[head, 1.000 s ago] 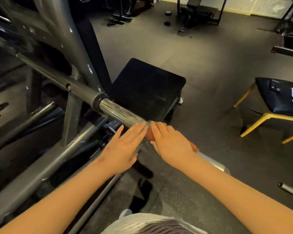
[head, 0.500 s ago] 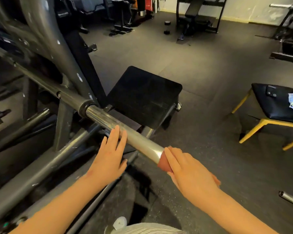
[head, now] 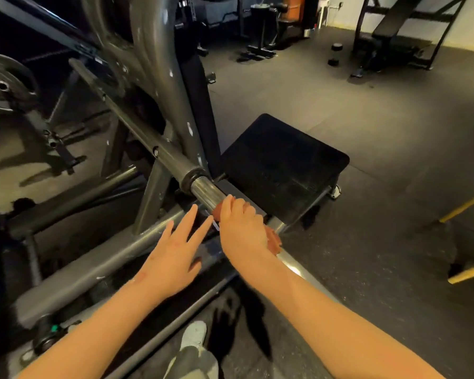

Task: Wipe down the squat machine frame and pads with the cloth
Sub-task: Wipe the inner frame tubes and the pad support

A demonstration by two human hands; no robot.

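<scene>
cloth (head: 273,240): soft, light; I'm wrapping it round the slick bar (head: 203,190).
right grip (head: 241,225): curling round cloth and bar.
left grip (head: 175,254): fingers straight, holding nothing.

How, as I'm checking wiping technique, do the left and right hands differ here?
The left hand has straight, spread fingers and holds nothing; the right hand is curled round the chrome bar. The right hand presses a reddish cloth to the bar; the left hand lies beside the bar, off the cloth. Both reach forward on bare forearms.
</scene>
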